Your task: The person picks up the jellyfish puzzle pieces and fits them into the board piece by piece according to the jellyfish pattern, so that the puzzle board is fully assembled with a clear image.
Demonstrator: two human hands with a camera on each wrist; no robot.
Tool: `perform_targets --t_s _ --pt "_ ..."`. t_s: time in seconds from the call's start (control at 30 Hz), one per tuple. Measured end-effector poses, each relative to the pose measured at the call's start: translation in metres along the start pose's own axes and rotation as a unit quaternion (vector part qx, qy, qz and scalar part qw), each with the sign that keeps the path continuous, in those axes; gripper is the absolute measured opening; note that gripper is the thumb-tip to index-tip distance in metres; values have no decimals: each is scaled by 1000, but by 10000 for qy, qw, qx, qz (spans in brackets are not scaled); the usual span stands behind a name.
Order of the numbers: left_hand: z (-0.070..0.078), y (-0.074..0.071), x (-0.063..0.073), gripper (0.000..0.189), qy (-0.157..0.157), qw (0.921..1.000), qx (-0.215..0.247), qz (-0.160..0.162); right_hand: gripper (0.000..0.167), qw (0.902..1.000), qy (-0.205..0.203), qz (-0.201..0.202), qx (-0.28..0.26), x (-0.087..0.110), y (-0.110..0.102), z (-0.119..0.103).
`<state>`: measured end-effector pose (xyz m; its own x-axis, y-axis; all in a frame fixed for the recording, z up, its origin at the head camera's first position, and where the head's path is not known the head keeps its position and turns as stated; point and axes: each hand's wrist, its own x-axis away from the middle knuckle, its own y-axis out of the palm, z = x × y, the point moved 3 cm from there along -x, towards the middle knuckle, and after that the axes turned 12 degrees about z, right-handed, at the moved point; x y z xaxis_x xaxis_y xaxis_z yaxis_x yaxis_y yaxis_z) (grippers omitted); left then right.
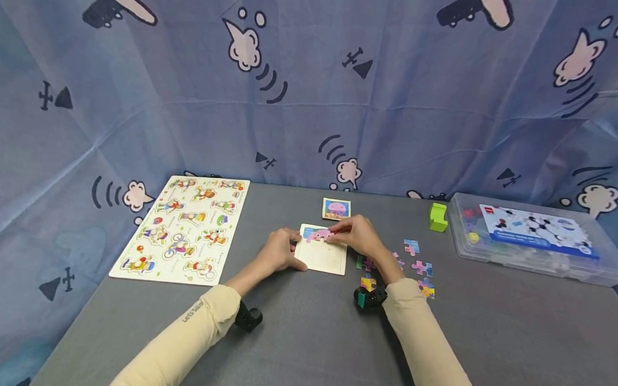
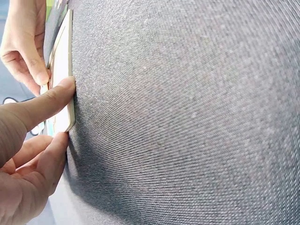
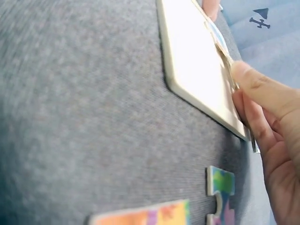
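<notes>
A small pale puzzle board [image 1: 322, 262] lies on the grey table, part of a blue and pink picture [image 1: 314, 234] along its far side. My left hand [image 1: 278, 250] grips its left corner, thumb at the near edge and fingers at the left side. Over the far right part of the board, my right hand [image 1: 359, 235] pinches a jigsaw piece [image 3: 227, 57] between thumb and fingers. Those fingers hide much of the piece. Loose jigsaw pieces [image 1: 418, 268] lie to the right of the board, some partly behind the right forearm.
Behind the board lies a small framed picture puzzle [image 1: 336, 209]. A large picture board [image 1: 188, 228] is at the left. At the right are a green block [image 1: 438, 217] and a clear plastic case [image 1: 540, 237]. A patterned blue curtain [image 1: 303, 89] hangs along the table's back.
</notes>
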<state>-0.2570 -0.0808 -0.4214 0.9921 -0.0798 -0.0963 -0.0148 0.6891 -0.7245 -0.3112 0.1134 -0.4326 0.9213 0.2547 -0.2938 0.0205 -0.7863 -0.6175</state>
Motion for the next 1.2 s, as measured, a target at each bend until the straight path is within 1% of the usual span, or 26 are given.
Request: perform_targets --t_s 0.13,0.3,0.53,0.67,0.83,1.03,1.2 --pt "-1 -2 0 67 -24 10000 26 -5 19 9991 -200 -43 374 -3 2 -5" --pt "-2 -1 1 67 12 10000 -15 18 22 9976 -254 -127 637 -2 5 -8" --pt "-3 1 2 67 -46 10000 -23 7 18 9971 -197 -171 711 -1 5 -8" --pt "-2 2 2 67 -85 10000 -33 -1 21 9970 -134 -240 722 0 4 -7" --pt "-2 1 2 67 -112 9999 -61 -15 22 9967 -173 -315 723 -1 4 -7" --pt "0 0 2 67 8 10000 -18 41 20 9967 -140 -255 752 -1 2 -7" --pt "1 -1 2 68 51 10000 11 73 19 9959 -169 -324 824 -4 2 -9"
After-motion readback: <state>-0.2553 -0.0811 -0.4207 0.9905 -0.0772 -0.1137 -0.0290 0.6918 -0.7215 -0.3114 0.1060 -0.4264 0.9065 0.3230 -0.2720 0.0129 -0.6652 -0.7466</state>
